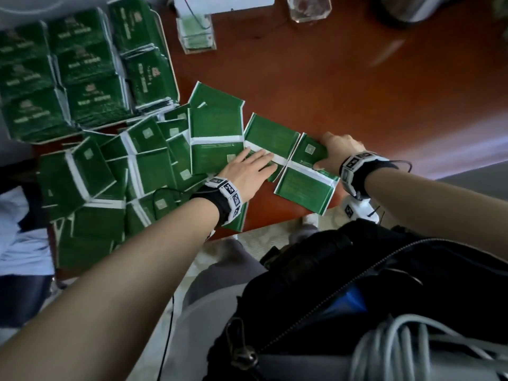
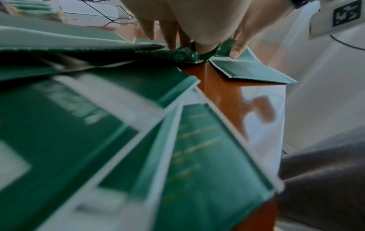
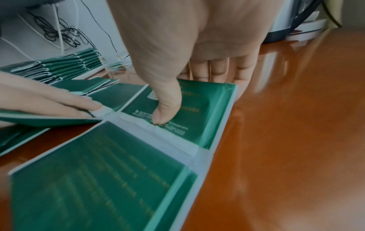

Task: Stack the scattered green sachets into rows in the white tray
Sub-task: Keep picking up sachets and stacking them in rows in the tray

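A white tray (image 1: 173, 74) at the far left holds rows of stacked green sachets (image 1: 82, 64). Several loose green sachets (image 1: 115, 171) lie scattered and overlapping on the brown table, in front of the tray. My left hand (image 1: 247, 166) lies with straight fingers on a joined sachet pair (image 1: 270, 136); a corner of it curls under the palm (image 2: 187, 53). My right hand (image 1: 339, 148) grips the far half of another joined sachet pair (image 1: 305, 185). Its thumb (image 3: 168, 106) presses on top and the fingers (image 3: 217, 70) curl round the far edge.
A clear plastic box (image 1: 196, 33), a glass (image 1: 308, 6) and a dark appliance (image 1: 412, 6) stand at the back of the table. The table's front edge (image 1: 275, 218) runs just below the hands. A black bag (image 1: 357, 270) with cables rests on my lap.
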### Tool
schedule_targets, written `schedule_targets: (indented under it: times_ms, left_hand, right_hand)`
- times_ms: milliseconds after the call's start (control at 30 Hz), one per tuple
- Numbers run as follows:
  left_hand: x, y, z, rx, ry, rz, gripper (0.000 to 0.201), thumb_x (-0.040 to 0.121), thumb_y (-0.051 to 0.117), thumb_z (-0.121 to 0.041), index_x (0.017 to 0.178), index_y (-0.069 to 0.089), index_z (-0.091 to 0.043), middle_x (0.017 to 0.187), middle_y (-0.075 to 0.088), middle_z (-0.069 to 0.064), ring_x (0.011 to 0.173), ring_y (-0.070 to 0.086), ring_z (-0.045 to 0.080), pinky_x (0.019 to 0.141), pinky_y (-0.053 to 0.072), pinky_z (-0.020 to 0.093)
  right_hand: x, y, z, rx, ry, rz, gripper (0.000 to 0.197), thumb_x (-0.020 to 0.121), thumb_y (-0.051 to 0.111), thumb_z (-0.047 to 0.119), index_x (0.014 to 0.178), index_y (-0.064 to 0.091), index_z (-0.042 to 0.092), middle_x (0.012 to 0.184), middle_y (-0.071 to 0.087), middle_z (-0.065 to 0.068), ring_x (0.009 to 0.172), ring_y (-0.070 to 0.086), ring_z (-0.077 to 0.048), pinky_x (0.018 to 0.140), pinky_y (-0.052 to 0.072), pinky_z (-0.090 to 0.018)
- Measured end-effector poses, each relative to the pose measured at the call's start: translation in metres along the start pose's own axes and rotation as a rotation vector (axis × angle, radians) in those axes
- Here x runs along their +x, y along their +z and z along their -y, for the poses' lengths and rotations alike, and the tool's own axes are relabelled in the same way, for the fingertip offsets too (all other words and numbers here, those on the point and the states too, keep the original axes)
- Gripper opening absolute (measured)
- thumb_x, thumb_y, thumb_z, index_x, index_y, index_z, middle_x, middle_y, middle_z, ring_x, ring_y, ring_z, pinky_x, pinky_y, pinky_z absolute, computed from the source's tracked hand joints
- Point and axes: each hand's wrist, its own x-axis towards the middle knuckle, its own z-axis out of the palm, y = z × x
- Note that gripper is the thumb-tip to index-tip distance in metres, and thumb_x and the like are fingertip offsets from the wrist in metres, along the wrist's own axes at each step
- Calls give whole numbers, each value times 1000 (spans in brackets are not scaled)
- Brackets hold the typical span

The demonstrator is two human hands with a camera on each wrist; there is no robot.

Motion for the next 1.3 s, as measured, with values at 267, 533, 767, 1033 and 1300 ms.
schedule_targets:
  times_ms: [267, 533, 767, 1033, 1300]
  left_hand:
    - [67, -17, -67, -267, -152, -77, 84, 83, 44, 19, 149, 39, -33, 164, 9, -4, 152, 3, 19, 123, 1, 37]
    - [76, -27, -103, -646, -982, -423, 34, 85, 65, -21, 118, 57, -21, 129, 51, 6, 118, 51, 29, 97, 46, 47]
    - [116, -44, -91, -963, -1510, -179, 96, 71, 79, -59, 134, 33, -4, 139, 41, 18, 123, 50, 38, 97, 47, 48]
    - [121, -42, -75, -1050, -1449, -67, 96, 74, 77, -57, 145, 37, -7, 150, 31, 17, 132, 41, 38, 105, 41, 48]
    - [96, -73, -35, -1090, -1222, -210, 38, 73, 77, -14, 109, 66, -15, 113, 67, 5, 103, 62, 27, 94, 51, 35]
  right_hand:
    - [37, -42, -92, -109, -140, 47, 58, 84, 76, 37, 128, 47, 12, 107, 64, -13, 84, 59, -29, 76, 56, -41]
    - [57, -52, -114, -146, -234, 92, 62, 79, 80, 41, 124, 50, 11, 109, 64, -14, 93, 63, -33, 77, 58, -45]
    - [76, -53, -109, -184, -263, 177, 69, 73, 83, 47, 123, 53, 11, 111, 64, -12, 98, 63, -32, 82, 57, -44]
    - [88, -51, -112, -188, -287, 162, 73, 70, 84, 49, 125, 56, 10, 112, 65, -11, 96, 59, -27, 74, 51, -35]
    - [79, -87, -115, -231, -365, 73, 40, 82, 74, 26, 118, 58, 18, 111, 62, -12, 87, 59, -31, 67, 45, -31]
